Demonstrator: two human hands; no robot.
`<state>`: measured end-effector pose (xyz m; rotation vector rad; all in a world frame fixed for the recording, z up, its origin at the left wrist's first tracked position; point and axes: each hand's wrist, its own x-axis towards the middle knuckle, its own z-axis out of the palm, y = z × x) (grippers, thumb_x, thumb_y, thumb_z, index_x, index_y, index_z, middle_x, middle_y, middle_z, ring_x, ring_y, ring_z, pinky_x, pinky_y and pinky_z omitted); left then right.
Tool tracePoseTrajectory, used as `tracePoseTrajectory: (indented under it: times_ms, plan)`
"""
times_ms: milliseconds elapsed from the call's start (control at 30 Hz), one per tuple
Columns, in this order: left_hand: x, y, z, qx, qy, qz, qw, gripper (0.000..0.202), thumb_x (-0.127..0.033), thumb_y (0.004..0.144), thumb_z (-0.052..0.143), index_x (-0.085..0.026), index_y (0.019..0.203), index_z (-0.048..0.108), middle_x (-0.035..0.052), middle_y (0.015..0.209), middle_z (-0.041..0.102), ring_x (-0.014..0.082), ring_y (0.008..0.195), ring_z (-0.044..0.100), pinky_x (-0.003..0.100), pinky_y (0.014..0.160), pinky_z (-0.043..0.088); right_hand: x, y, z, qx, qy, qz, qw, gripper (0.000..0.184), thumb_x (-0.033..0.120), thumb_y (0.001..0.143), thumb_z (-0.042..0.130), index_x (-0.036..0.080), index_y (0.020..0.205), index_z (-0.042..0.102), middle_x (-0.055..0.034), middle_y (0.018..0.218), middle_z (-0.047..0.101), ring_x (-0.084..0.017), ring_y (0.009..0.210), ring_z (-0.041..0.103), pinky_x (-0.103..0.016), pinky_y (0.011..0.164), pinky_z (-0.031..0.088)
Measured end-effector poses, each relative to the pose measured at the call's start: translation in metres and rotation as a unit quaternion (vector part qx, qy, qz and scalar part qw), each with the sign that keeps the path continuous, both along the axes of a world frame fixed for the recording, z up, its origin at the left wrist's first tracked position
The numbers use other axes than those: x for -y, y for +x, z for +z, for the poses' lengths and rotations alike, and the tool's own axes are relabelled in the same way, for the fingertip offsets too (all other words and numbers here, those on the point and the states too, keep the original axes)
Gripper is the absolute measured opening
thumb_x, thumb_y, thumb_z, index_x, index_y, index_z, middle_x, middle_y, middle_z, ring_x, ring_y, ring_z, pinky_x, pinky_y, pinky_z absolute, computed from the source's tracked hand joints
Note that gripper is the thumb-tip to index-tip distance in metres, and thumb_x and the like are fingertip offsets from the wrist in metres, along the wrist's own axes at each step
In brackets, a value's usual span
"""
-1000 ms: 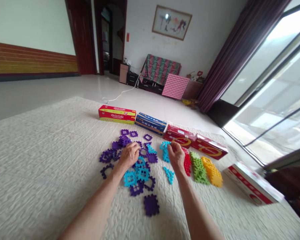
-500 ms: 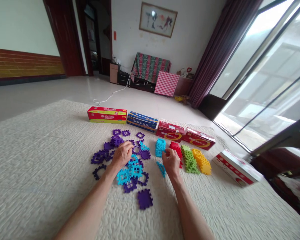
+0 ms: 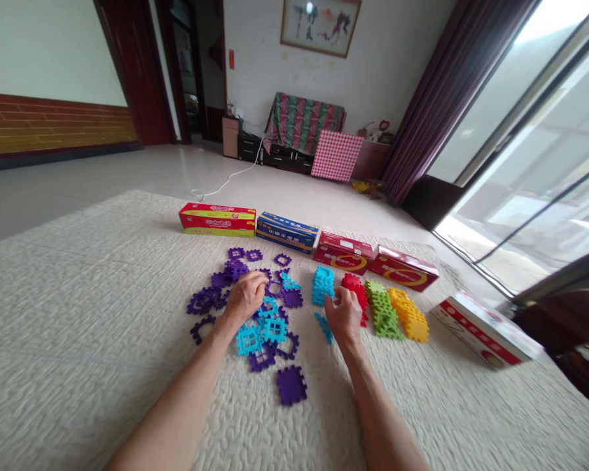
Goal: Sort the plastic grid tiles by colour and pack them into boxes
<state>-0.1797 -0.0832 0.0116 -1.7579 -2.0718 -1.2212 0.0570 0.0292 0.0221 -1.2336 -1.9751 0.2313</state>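
Observation:
A heap of purple and cyan plastic interlocking tiles (image 3: 265,327) lies on the cream carpet (image 3: 78,327). My left hand (image 3: 246,296) rests on that heap with its fingers curled; whether it grips a tile is hidden. My right hand (image 3: 344,314) sits with fingers bent, just right of a stacked row of cyan tiles (image 3: 322,284) and touching the red row (image 3: 354,291). Green (image 3: 383,309) and yellow rows (image 3: 411,315) stand further right. A loose cyan tile (image 3: 324,326) lies by my right wrist, and a single purple tile (image 3: 291,384) lies nearer me.
Several long boxes line the carpet's far edge: a red and yellow one (image 3: 217,219), a blue one (image 3: 285,232) and two red ones (image 3: 375,260). A white and red box (image 3: 485,330) lies at the right near the glass door (image 3: 530,163). Bare tiled floor lies beyond.
My right hand has let go of the cyan stack and drawn back toward me, beside the red row. The cyan stack now stands in line. My left hand has stayed on the heap.

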Motion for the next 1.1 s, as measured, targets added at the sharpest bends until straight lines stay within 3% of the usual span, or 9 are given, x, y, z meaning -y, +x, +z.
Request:
tracePoseTrajectory:
  times_ms: [100,200,367,467,533,633,800,1100]
  plan:
    - [0.001,-0.001,0.002,0.005,-0.008,0.009,1.0,0.028,-0.012,0.083,0.044,-0.018,0.091,0.07,0.006,0.097,0.069,0.0174,0.094,0.063,0.03,0.092,0.049,0.006,0.0,0.005,0.006,0.039,-0.002,0.999,0.026,0.032,0.079,0.051,0.017,0.098,0.06,-0.0089,0.092,0.059,-0.021,0.081,0.056,-0.032,0.071,0.044]
    - [0.002,0.001,0.006,0.008,-0.026,0.011,1.0,0.028,-0.012,0.082,0.045,-0.017,0.092,0.071,0.0056,0.093,0.071,0.0174,0.088,0.065,0.03,0.086,0.051,0.013,-0.003,0.007,-0.009,0.068,0.05,0.996,0.02,0.028,0.082,0.048,0.019,0.094,0.061,-0.0063,0.088,0.059,-0.019,0.08,0.056,-0.03,0.071,0.044]
    - [0.005,0.007,0.014,-0.009,-0.054,-0.009,0.998,0.028,-0.013,0.083,0.046,-0.019,0.092,0.071,0.0037,0.088,0.071,0.0161,0.081,0.066,0.027,0.079,0.051,0.034,-0.012,0.013,-0.014,0.026,0.275,0.961,0.013,0.019,0.082,0.05,0.02,0.087,0.062,-0.0033,0.081,0.061,-0.015,0.072,0.057,-0.027,0.07,0.046]
    - [0.01,0.01,0.017,-0.041,-0.075,-0.037,0.996,0.027,-0.012,0.084,0.046,-0.019,0.092,0.07,0.0037,0.087,0.071,0.0166,0.081,0.065,0.027,0.079,0.05,0.051,-0.014,0.019,0.031,-0.01,0.404,0.914,0.017,0.017,0.079,0.055,0.02,0.094,0.062,-0.0044,0.09,0.064,-0.016,0.083,0.06,-0.029,0.078,0.048]
    - [0.017,0.012,0.017,-0.063,-0.082,-0.06,0.993,0.026,-0.011,0.084,0.046,-0.019,0.092,0.069,0.0039,0.089,0.07,0.0169,0.084,0.064,0.028,0.081,0.049,0.061,-0.015,0.02,0.059,-0.024,0.442,0.895,0.025,0.016,0.077,0.058,0.021,0.101,0.061,-0.0057,0.101,0.064,-0.018,0.095,0.06,-0.031,0.085,0.047]
    - [0.03,0.019,0.015,-0.088,-0.084,-0.077,0.99,0.022,-0.014,0.086,0.047,-0.019,0.09,0.068,0.0044,0.091,0.068,0.017,0.088,0.062,0.029,0.085,0.048,0.07,-0.016,0.017,0.09,-0.02,0.441,0.893,0.034,0.019,0.075,0.062,0.021,0.11,0.058,-0.0079,0.113,0.062,-0.021,0.104,0.058,-0.034,0.092,0.045]
    - [0.045,0.031,0.005,-0.119,-0.06,-0.073,0.988,0.019,-0.02,0.089,0.049,-0.02,0.089,0.068,0.0055,0.096,0.065,0.0183,0.093,0.06,0.033,0.089,0.046,0.075,-0.018,0.01,0.114,0.004,0.427,0.897,0.036,0.024,0.076,0.065,0.02,0.111,0.058,-0.0089,0.113,0.062,-0.022,0.105,0.057,-0.036,0.093,0.044]
    - [0.039,0.028,-0.013,-0.078,-0.026,-0.03,0.996,0.016,-0.02,0.086,0.054,-0.021,0.089,0.07,0.0066,0.106,0.066,0.0207,0.101,0.06,0.036,0.092,0.048,0.072,-0.014,-0.001,0.044,0.015,0.418,0.907,0.038,0.018,0.076,0.063,0.021,0.113,0.056,-0.0072,0.111,0.062,-0.021,0.104,0.057,-0.035,0.092,0.045]
